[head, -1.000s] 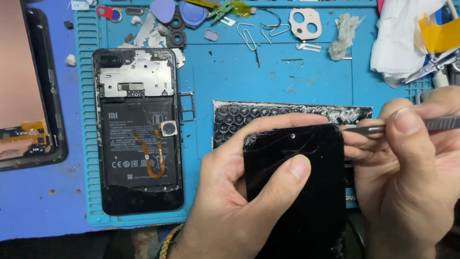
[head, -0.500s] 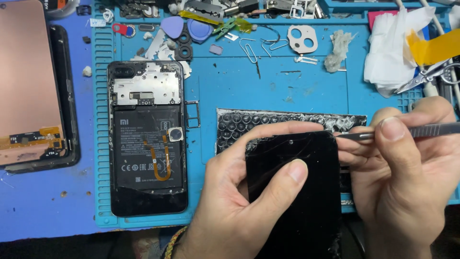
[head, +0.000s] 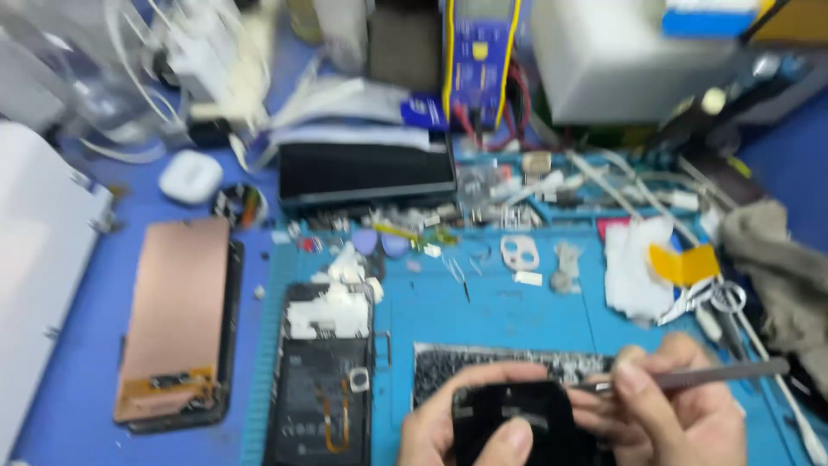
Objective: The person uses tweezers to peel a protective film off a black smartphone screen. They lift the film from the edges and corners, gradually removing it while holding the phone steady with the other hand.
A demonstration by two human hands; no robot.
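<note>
At six o'clock the left hand (head: 470, 423) pinches a black panel (head: 517, 423) steady, so the right hand (head: 677, 414), gripping tweezers (head: 690, 377), seemingly probes its edge.

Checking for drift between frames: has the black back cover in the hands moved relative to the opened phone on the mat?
Cannot tell. The camera tilted up, so everything slid down the picture; the black back cover remains right of the opened phone, held by the left hand.

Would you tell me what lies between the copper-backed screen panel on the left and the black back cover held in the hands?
In the head view, the opened phone lies between the copper-backed panel and the black cover.
</note>
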